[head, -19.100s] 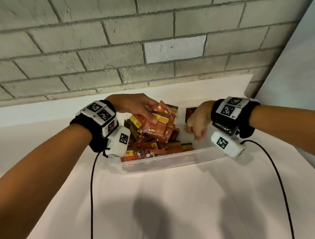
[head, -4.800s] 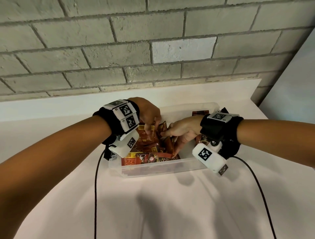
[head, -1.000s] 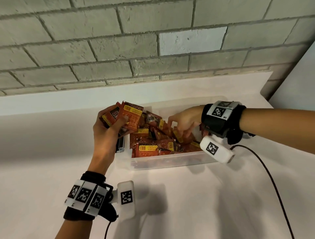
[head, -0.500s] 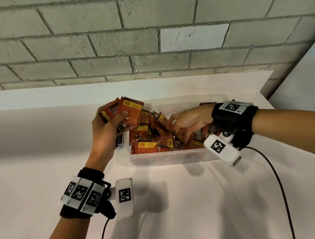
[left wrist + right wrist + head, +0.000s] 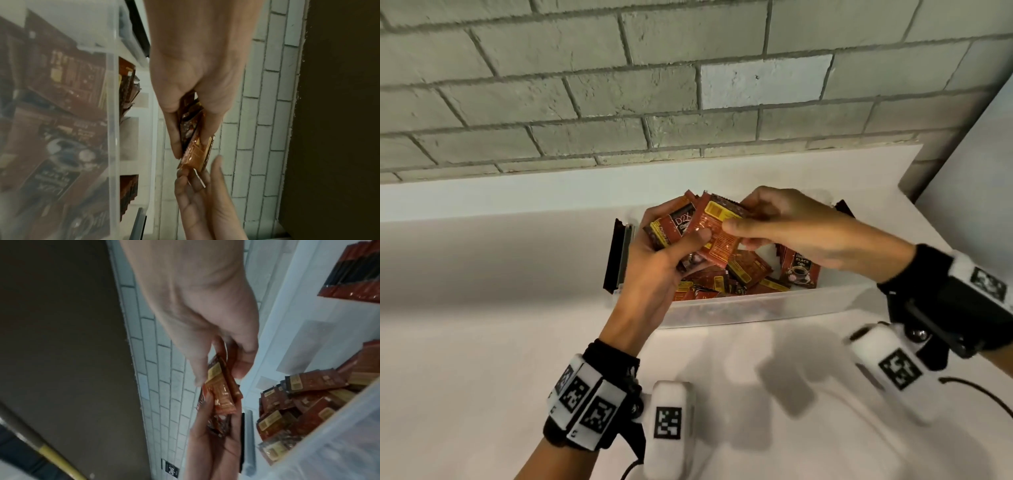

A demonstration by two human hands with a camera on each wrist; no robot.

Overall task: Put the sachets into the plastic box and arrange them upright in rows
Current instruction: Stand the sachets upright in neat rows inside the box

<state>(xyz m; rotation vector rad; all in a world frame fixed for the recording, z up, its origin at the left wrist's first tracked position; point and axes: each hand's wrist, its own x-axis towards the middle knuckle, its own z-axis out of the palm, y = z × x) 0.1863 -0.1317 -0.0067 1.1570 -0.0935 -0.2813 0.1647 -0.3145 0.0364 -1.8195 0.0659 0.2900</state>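
Above the plastic box (image 5: 756,305), left hand (image 5: 664,267) grips the sachet stack (image 5: 681,229); right hand (image 5: 791,233) pinches the top sachet (image 5: 717,233)—square edges before standing them upright.

"D2X" on held sachet (image 5: 677,224); "BLACK" on boxed sachet (image 5: 800,269).

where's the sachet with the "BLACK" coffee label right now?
In the head view, the BLACK-label sachet stands inside the plastic box, toward its right end by the near wall, below the right hand and right of the loose sachets.
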